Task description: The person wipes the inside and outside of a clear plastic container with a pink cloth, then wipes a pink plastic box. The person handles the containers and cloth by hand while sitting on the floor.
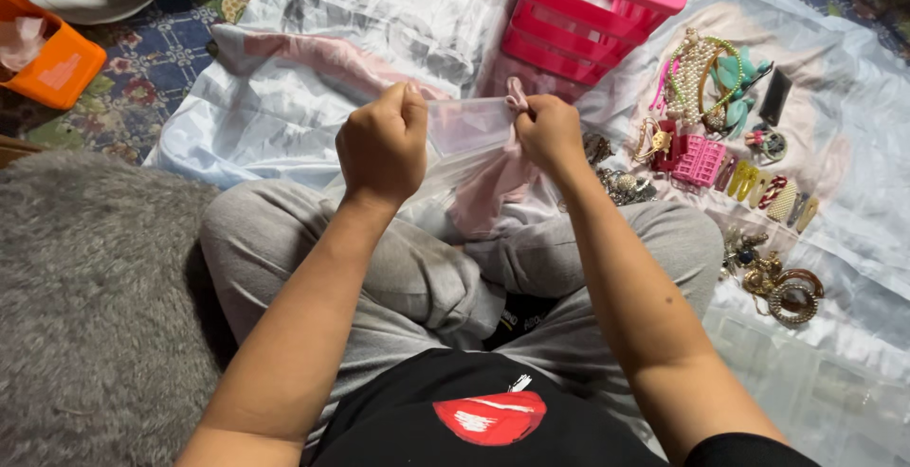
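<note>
My left hand [382, 145] and my right hand [550, 132] are both raised over my crossed legs, each pinching one top edge of a small clear plastic bag [466, 126]. The bag is stretched between them. A pale pink fabric piece [493, 187] hangs at the bag, bunched under my right fingers; whether it is inside the bag or behind it I cannot tell. Both fists are closed on the bag's rim.
A pink plastic drawer unit [588, 12] stands just beyond my hands on a white sheet [379, 12]. Bead necklaces [697, 73], hair clips [758, 183], a small pink basket [700, 161] and brooches [782, 287] lie at right. An orange box [52, 64] sits far left, a grey fluffy rug [85, 315] beside my left leg.
</note>
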